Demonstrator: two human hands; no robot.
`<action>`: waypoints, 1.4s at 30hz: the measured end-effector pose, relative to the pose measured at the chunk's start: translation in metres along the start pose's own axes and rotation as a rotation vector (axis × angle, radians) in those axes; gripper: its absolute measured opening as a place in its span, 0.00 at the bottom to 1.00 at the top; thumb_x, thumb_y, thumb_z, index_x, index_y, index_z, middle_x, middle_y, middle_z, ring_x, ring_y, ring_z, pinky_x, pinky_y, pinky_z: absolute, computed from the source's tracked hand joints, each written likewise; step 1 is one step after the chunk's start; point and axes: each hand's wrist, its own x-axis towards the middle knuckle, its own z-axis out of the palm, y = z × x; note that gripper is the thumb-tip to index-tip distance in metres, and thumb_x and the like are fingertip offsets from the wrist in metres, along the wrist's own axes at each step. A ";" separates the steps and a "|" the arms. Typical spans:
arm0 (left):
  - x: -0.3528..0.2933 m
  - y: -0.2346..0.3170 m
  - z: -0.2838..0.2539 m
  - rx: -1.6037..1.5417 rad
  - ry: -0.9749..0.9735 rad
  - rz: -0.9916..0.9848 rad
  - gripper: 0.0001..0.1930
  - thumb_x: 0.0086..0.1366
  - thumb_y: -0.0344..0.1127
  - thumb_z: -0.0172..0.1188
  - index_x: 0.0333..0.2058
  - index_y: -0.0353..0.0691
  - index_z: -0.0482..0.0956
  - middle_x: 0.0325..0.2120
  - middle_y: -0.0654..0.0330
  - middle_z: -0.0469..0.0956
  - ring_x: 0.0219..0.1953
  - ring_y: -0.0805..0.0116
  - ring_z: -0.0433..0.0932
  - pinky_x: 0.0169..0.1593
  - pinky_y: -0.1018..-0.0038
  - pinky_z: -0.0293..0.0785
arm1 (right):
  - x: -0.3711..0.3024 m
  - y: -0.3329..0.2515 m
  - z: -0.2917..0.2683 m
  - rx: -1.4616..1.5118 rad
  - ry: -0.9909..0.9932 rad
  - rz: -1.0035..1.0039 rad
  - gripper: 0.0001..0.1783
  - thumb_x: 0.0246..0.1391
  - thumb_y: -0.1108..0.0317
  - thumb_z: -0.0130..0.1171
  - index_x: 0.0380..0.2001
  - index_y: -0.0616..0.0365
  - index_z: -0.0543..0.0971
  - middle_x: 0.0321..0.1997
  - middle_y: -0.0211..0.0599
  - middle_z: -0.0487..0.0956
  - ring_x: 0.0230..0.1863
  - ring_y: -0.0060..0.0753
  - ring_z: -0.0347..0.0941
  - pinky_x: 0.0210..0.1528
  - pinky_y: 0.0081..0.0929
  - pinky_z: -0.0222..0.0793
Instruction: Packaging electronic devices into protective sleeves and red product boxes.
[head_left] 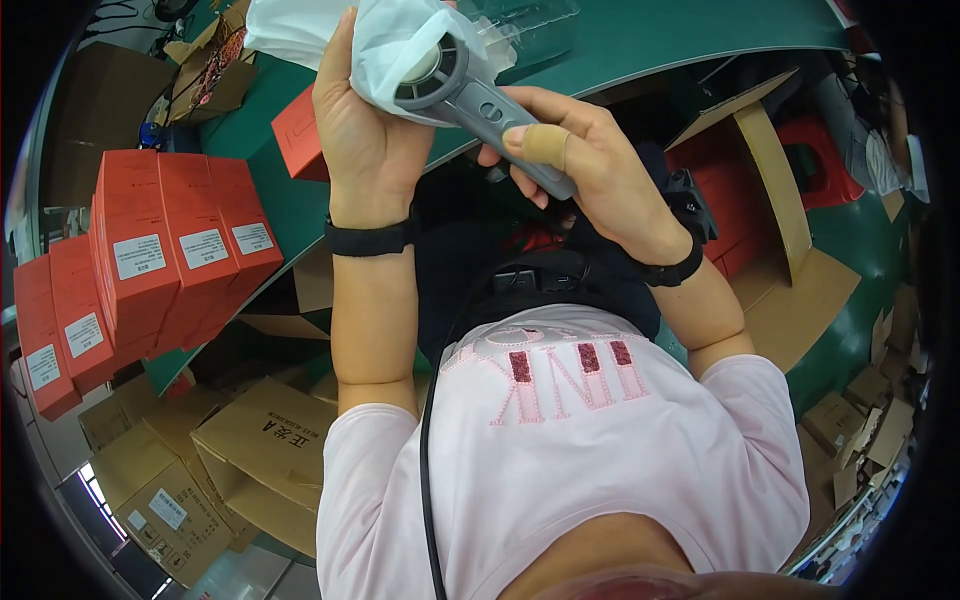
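Note:
A grey handheld fan (490,105) lies slantwise between my hands, its round head partly inside a pale, soft bag (385,50). My right hand (590,165) is closed round the handle, with the thumb, wrapped in a tan bandage, lying along it. Behind the fan head, my left hand (370,140) holds the bag from below and the left. Most of its fingers are hidden by the bag. A clear plastic tray (530,35) sits on the green table (680,30) just beyond the fan.
Red boxes (185,240) with white labels stand stacked at the left, and another red box (299,135) lies by my left wrist. An open cardboard carton (790,250) with red contents stands at the right. More cartons (270,440) are at the lower left.

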 end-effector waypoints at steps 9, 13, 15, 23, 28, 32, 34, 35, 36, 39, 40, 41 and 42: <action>-0.001 0.004 0.000 -0.036 -0.063 0.006 0.27 0.76 0.47 0.47 0.64 0.33 0.65 0.59 0.45 0.73 0.62 0.45 0.71 0.69 0.46 0.64 | -0.004 -0.004 0.002 0.085 -0.026 -0.036 0.32 0.58 0.62 0.50 0.64 0.67 0.69 0.44 0.44 0.82 0.32 0.24 0.74 0.35 0.20 0.69; -0.002 -0.002 0.016 -0.025 -0.014 0.107 0.23 0.76 0.44 0.49 0.59 0.31 0.70 0.50 0.48 0.80 0.51 0.54 0.81 0.56 0.58 0.78 | -0.002 -0.003 0.000 0.084 -0.021 -0.028 0.32 0.58 0.62 0.51 0.64 0.67 0.69 0.44 0.45 0.82 0.33 0.24 0.75 0.36 0.20 0.70; 0.002 -0.003 0.013 -0.001 -0.030 0.121 0.24 0.76 0.45 0.48 0.60 0.30 0.70 0.51 0.47 0.79 0.52 0.55 0.80 0.56 0.58 0.79 | 0.000 -0.003 -0.001 0.084 0.004 -0.026 0.32 0.58 0.61 0.51 0.64 0.68 0.69 0.43 0.45 0.82 0.32 0.25 0.74 0.36 0.20 0.70; -0.008 -0.009 0.014 0.205 0.005 0.314 0.22 0.73 0.47 0.59 0.55 0.36 0.73 0.46 0.63 0.78 0.49 0.70 0.77 0.56 0.67 0.72 | -0.003 -0.010 0.002 0.015 0.050 -0.194 0.37 0.57 0.69 0.60 0.68 0.69 0.64 0.61 0.46 0.75 0.54 0.30 0.73 0.58 0.27 0.67; -0.027 -0.063 0.014 0.541 -0.038 0.296 0.27 0.65 0.31 0.67 0.59 0.30 0.67 0.54 0.57 0.74 0.54 0.69 0.74 0.59 0.70 0.69 | 0.016 0.008 -0.008 0.131 0.264 -0.294 0.30 0.53 0.80 0.64 0.61 0.67 0.72 0.59 0.38 0.76 0.59 0.28 0.73 0.57 0.25 0.70; -0.035 -0.051 0.017 0.573 -0.263 0.257 0.33 0.66 0.33 0.66 0.65 0.31 0.61 0.57 0.56 0.72 0.59 0.65 0.72 0.62 0.67 0.67 | 0.019 0.013 -0.024 0.144 0.311 -0.462 0.28 0.53 0.81 0.66 0.59 0.67 0.75 0.56 0.36 0.79 0.56 0.28 0.76 0.59 0.27 0.71; -0.020 -0.023 0.009 0.246 -0.159 0.168 0.30 0.67 0.36 0.64 0.64 0.35 0.64 0.55 0.56 0.74 0.56 0.63 0.75 0.59 0.67 0.71 | 0.016 0.009 -0.030 0.075 0.304 -0.489 0.25 0.53 0.80 0.68 0.56 0.67 0.78 0.54 0.35 0.82 0.55 0.28 0.77 0.60 0.29 0.71; -0.012 -0.020 0.014 0.246 -0.150 0.161 0.30 0.67 0.36 0.64 0.64 0.35 0.64 0.55 0.56 0.74 0.56 0.63 0.75 0.59 0.67 0.71 | 0.015 0.010 -0.027 0.078 0.306 -0.479 0.25 0.53 0.80 0.68 0.56 0.67 0.78 0.54 0.35 0.82 0.55 0.28 0.77 0.60 0.29 0.71; -0.005 -0.019 0.020 0.215 -0.108 0.162 0.29 0.67 0.36 0.65 0.62 0.35 0.66 0.54 0.56 0.74 0.55 0.63 0.75 0.59 0.67 0.71 | 0.015 0.012 -0.021 0.057 0.279 -0.491 0.25 0.53 0.80 0.68 0.56 0.67 0.78 0.54 0.36 0.82 0.54 0.27 0.77 0.59 0.28 0.71; -0.009 -0.058 0.044 0.306 0.030 0.293 0.22 0.68 0.34 0.64 0.57 0.32 0.71 0.51 0.58 0.76 0.52 0.68 0.76 0.57 0.69 0.72 | 0.023 0.012 -0.011 -0.026 0.302 -0.508 0.25 0.52 0.79 0.68 0.55 0.67 0.77 0.51 0.35 0.82 0.52 0.25 0.77 0.57 0.27 0.72; -0.016 -0.071 0.050 0.366 0.036 0.345 0.22 0.68 0.33 0.64 0.56 0.31 0.71 0.51 0.58 0.77 0.52 0.70 0.76 0.57 0.70 0.72 | 0.028 0.014 -0.008 -0.093 0.353 -0.547 0.25 0.52 0.79 0.68 0.55 0.67 0.77 0.51 0.35 0.82 0.51 0.25 0.77 0.56 0.27 0.72; -0.019 -0.074 0.051 0.211 0.027 0.262 0.21 0.68 0.33 0.64 0.56 0.31 0.72 0.50 0.59 0.77 0.52 0.72 0.76 0.57 0.71 0.72 | 0.033 0.021 -0.005 -0.139 0.392 -0.593 0.26 0.53 0.79 0.67 0.56 0.67 0.75 0.51 0.35 0.81 0.51 0.26 0.77 0.56 0.27 0.72; -0.019 -0.072 0.050 0.204 0.026 0.189 0.21 0.69 0.34 0.64 0.56 0.32 0.73 0.50 0.59 0.77 0.52 0.72 0.76 0.57 0.72 0.72 | 0.032 0.025 -0.009 -0.276 0.372 -0.625 0.28 0.53 0.79 0.66 0.59 0.67 0.73 0.55 0.37 0.79 0.54 0.27 0.75 0.57 0.28 0.71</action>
